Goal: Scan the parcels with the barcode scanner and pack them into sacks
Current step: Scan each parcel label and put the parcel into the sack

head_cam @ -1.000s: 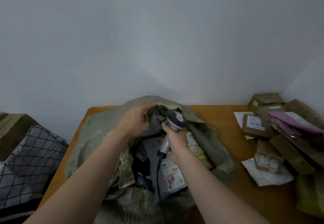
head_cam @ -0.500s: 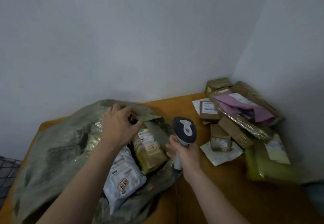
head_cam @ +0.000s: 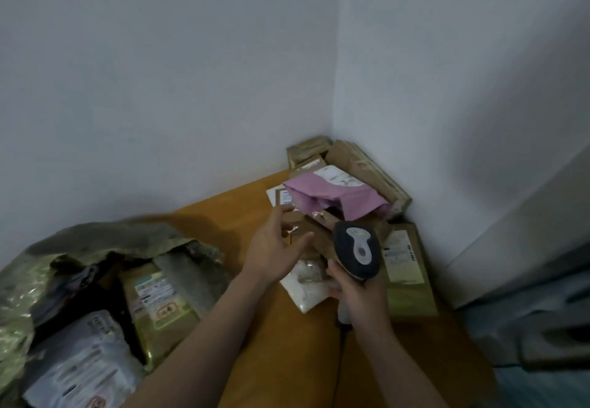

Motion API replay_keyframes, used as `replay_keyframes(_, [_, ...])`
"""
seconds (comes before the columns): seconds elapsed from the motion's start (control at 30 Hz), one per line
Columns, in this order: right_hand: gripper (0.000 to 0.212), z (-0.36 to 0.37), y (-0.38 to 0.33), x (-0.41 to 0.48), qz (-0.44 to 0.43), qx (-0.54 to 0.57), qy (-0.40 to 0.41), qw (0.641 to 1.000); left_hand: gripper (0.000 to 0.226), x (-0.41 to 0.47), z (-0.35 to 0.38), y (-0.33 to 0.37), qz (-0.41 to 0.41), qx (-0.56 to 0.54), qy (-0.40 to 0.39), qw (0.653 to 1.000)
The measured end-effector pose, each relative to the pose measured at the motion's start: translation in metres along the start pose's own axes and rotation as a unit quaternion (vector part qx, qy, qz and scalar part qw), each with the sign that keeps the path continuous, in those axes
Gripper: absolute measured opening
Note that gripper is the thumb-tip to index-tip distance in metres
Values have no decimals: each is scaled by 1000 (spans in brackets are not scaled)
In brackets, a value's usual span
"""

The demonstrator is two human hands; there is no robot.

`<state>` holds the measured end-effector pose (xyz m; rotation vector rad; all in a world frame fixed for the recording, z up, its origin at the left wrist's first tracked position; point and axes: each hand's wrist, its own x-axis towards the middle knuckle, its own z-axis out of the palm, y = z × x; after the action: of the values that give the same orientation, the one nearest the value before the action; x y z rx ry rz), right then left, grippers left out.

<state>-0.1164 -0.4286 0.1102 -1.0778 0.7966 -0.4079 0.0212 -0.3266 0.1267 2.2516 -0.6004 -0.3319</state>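
Two parcels at least already lie in the open mouth of the sack [head_cam: 95, 241] at the far left: a white mailer [head_cam: 79, 366] towards the near edge and a gold-green parcel [head_cam: 159, 296] with its label facing up, so part of the packing looks done. Further along, over the bare orange table [head_cam: 230, 216], the left hand [head_cam: 274, 254] reaches towards the unpacked heap with its fingers [head_cam: 282, 214] spread wide and holding nothing. They bracket the near end of a small brown box [head_cam: 319, 235], the upper fingers above it and the thumb below, but whether any of them touches the cardboard cannot be told. This box is my guess for the next parcel to be scanned. Just to its right, the barcode scanner [head_cam: 357, 248] stands head-up in the right hand [head_cam: 360, 296], which is wrapped firmly round the handle, with the cable [head_cam: 343, 343] trailing down towards the person. The scanner head sits beside the box, close enough that a label turned towards it should read. Behind and to the right, the heap in the corner is a good deal of work left: a pink mailer [head_cam: 335, 197] on top, more brown cartons against the walls, a white pouch [head_cam: 306, 289] underneath, and a flat olive parcel [head_cam: 408, 280] at the far right. None of these is in the sack yet.
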Motion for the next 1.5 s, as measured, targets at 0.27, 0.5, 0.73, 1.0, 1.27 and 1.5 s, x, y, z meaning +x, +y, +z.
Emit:
replay_keyframes(0.27, [26,-48,-24,43,-25,4,-1,1000,58,66,57,60,-105,-183,-99,972])
replay_keyframes(0.5, [13,-60,-27,53,-8,1,-5,1000,11,57,49,53,-111,-190,131,967])
replay_keyframes(0.73, [34,-42,-40,52,-37,-21,-42,998,25,39,-13,38,-95,-158,200,962])
replay_keyframes(1.0, [60,-10,-56,26,0,17,-144,989,29,8,-82,33,-37,-202,222,953])
replay_keyframes(1.27, [58,20,-69,-13,-7,-12,-177,984,17,-35,-139,15,-9,-203,131,970])
replay_keyframes(1.5, [46,45,-60,-40,10,-58,-306,950,38,-49,-178,7,12,-108,142,984])
